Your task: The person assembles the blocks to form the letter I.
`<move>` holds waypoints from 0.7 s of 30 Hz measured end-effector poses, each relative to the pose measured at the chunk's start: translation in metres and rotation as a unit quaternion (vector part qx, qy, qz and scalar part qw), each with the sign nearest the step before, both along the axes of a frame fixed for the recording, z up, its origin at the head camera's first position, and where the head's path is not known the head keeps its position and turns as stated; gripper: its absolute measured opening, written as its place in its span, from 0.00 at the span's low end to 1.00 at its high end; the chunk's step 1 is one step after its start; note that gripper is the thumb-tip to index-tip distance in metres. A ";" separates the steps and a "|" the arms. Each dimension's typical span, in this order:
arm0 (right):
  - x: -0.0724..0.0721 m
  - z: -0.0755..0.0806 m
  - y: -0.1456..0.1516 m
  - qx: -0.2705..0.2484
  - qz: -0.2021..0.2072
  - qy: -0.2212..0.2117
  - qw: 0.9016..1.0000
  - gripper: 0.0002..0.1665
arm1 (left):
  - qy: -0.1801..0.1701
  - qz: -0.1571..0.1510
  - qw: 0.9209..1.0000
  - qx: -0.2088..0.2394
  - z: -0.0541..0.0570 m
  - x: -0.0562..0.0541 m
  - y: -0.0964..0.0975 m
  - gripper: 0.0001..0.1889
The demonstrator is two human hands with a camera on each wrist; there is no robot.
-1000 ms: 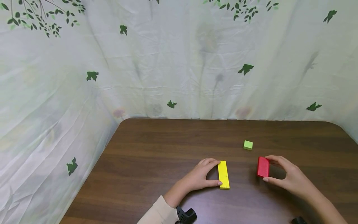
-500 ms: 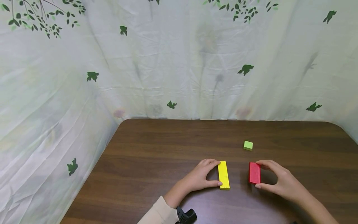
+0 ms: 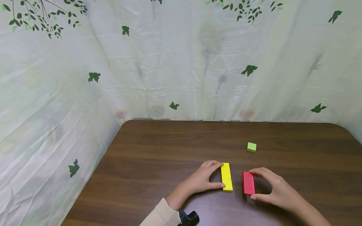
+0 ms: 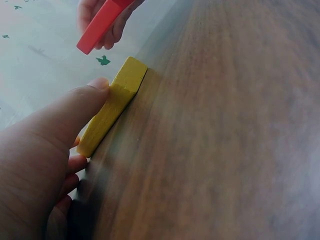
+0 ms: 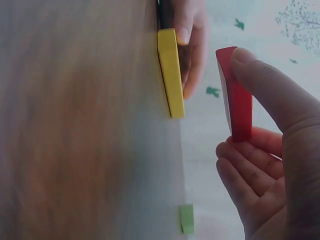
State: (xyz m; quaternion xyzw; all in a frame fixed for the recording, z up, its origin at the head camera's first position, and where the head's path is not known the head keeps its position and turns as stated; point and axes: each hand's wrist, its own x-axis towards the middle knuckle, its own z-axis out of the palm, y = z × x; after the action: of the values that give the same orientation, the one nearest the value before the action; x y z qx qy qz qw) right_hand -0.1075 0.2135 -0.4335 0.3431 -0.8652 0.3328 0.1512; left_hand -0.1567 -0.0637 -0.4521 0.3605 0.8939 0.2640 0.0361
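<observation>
In the left wrist view, with the left hand [image 4: 37, 142], holding a yellow block [image 4: 112, 107] low against the bench [image 4: 215, 130], setting thumb near one end and fingertips at the other, overlapping the bench's visible edge from this angle. With the right hand [image 4: 120, 27], partly cut off, gripping a red block [image 4: 100, 27] at a tilt, seen past that same edge, near but apart from the yellow block. Backed by pale cloth [image 4: 45, 70] with dark green shapes.

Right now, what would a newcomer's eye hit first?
Probably the red block, pinched in the right hand above the table. Next, the yellow block, lying on the table to its left, held by the left hand. The small green block sits alone, farther back.
</observation>
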 end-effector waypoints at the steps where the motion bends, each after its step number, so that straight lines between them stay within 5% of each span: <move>1: 0.001 0.000 -0.001 -0.001 0.006 -0.001 1.000 0.41 | 0.001 0.000 1.000 0.000 0.000 0.000 0.000 0.36; 16: 0.008 -0.006 -0.021 -0.022 0.064 -0.007 0.998 0.40 | -0.002 0.000 1.000 0.003 0.000 0.000 0.001 0.36; 21: 0.014 -0.006 -0.026 -0.004 0.051 -0.040 0.998 0.38 | 0.000 -0.001 1.000 0.005 0.001 0.000 0.001 0.36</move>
State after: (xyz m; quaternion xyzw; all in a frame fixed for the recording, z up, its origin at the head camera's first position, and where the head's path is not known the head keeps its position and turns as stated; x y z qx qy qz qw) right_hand -0.0933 0.1873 -0.4396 0.3728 -0.8506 0.3570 0.1005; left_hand -0.1566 -0.0632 -0.4515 0.3620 0.8920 0.2686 0.0342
